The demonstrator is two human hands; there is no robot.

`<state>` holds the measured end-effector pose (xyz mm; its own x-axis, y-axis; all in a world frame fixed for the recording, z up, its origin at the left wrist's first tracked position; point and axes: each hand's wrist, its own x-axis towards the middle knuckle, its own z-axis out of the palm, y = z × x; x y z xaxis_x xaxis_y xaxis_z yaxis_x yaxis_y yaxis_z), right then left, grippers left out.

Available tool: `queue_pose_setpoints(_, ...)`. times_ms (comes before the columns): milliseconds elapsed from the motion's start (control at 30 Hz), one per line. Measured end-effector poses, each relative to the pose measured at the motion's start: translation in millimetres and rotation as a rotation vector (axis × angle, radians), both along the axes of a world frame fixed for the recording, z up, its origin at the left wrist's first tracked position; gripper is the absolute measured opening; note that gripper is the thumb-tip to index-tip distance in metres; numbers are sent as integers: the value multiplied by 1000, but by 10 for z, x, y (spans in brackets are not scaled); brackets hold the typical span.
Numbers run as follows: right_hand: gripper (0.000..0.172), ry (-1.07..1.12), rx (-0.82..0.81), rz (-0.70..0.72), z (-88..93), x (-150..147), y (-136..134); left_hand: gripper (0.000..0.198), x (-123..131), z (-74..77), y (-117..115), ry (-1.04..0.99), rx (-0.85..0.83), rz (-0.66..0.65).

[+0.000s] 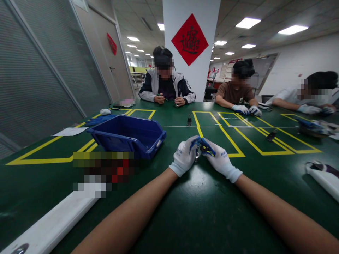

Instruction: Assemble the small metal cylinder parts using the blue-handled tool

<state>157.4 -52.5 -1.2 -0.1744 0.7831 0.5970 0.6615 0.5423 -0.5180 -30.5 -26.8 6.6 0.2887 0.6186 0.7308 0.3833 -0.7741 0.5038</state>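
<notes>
My left hand, in a white glove with blue fingertips, is curled round a small shiny metal part just above the green table. Close beside it, my right hand, gloved the same way, has its fingers bent together at the part's upper right. Something dark shows between the right fingers, too small to name. The two hands nearly meet at their fingertips, which hide most of the part. Beyond them a small dark tapered piece stands upright on the table.
A blue plastic bin stands left of my hands, with blue gloves and a white paper behind it. A long white object lies front left, another at right. Another dark piece lies right. Several people sit around.
</notes>
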Motion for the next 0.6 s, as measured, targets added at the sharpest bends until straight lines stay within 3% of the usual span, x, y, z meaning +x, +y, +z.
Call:
queue_pose_setpoints(200, 61, -162, -3, -62, -111, 78, 91, 29, 78, 30, 38, -83, -229, 18)
queue_pose_setpoints(333, 59, -250, -18, -153, -175, 149, 139, 28, 60, 45, 31, -68, -217, 28)
queue_pose_setpoints(600, 49, -376, -16, -163, -159, 158, 138, 30, 63, 7, 0, 176, -119, 50)
